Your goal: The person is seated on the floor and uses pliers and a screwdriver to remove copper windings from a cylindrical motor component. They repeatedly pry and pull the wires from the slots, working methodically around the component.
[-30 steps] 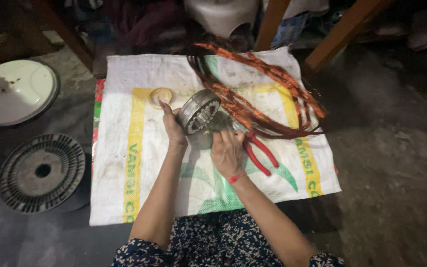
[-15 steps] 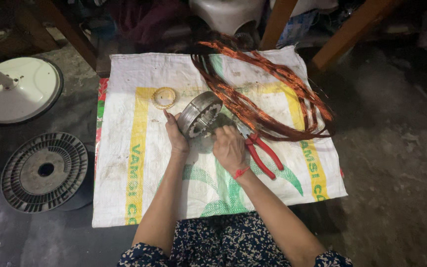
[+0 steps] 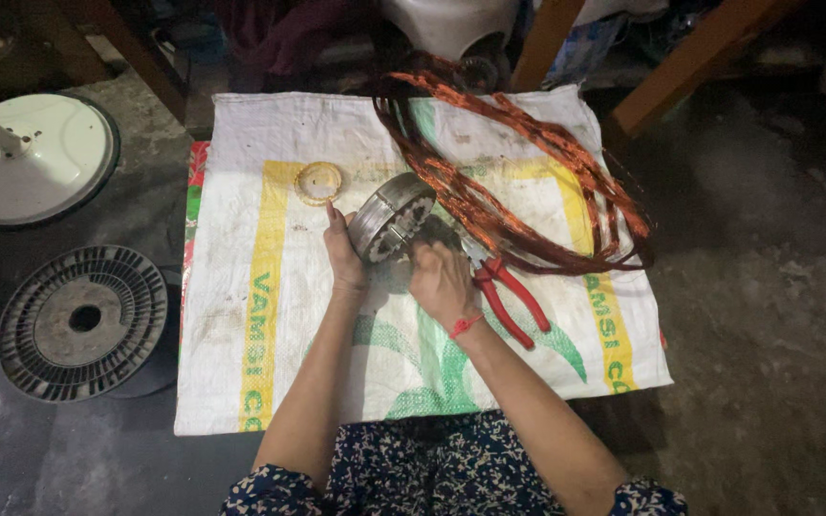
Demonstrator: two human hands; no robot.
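Kneeling over a white woven plastic sack with yellow and green print [image 3: 241, 315] spread on the grey floor, the person works with both hands at its middle. The left hand [image 3: 344, 256] is curled around the lower rim of a round grey metal motor stator [image 3: 392, 216], propping it tilted on edge. The right hand [image 3: 442, 280] is closed in a loose fist against the stator's open face; whether it pinches a wire there is hard to tell. Red-handled pliers [image 3: 510, 294] lie just beside that hand. A tangled bundle of copper wire [image 3: 528, 182] loops from the stator across the sack's far right. A small yellowish ring [image 3: 318, 182] lies near the left fingertips. Off the sack, a ribbed grey disc [image 3: 78, 320] and a white round base [image 3: 35, 158] rest on the floor.
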